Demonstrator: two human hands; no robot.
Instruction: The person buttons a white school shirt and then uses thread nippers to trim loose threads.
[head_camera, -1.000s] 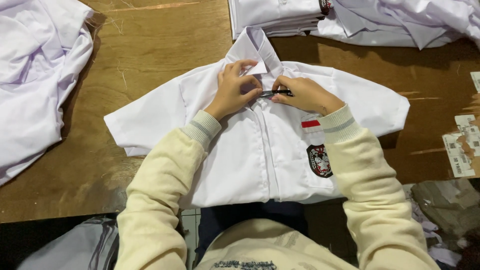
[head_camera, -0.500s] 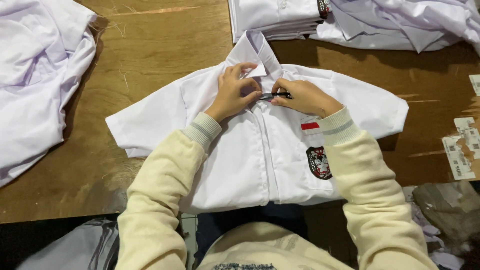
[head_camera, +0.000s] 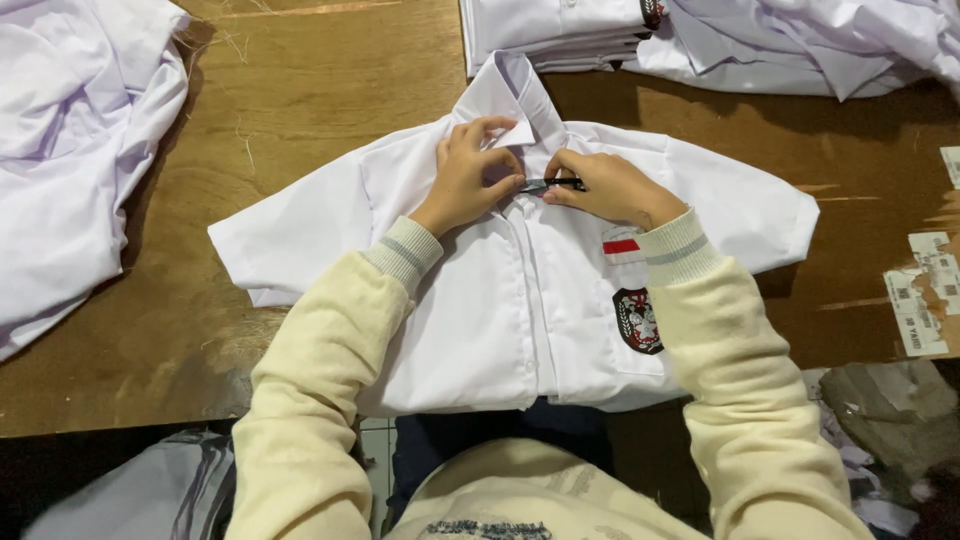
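left hand (head_camera: 468, 178) pinches white shirt (head_camera: 520, 300) collar, right hand (head_camera: 605, 188) grips black tool (head_camera: 552, 184); paper labels (head_camera: 925, 290) at table's right edge.

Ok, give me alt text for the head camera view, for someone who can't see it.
Two hands work at the collar of a white short-sleeved shirt lying flat on a wooden table: the left hand pinches the fabric, the right hand holds a small dark tool. More white shirts lie around.

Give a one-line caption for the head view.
Both hands work at a white shirt's collar; right hand holds a dark tool.
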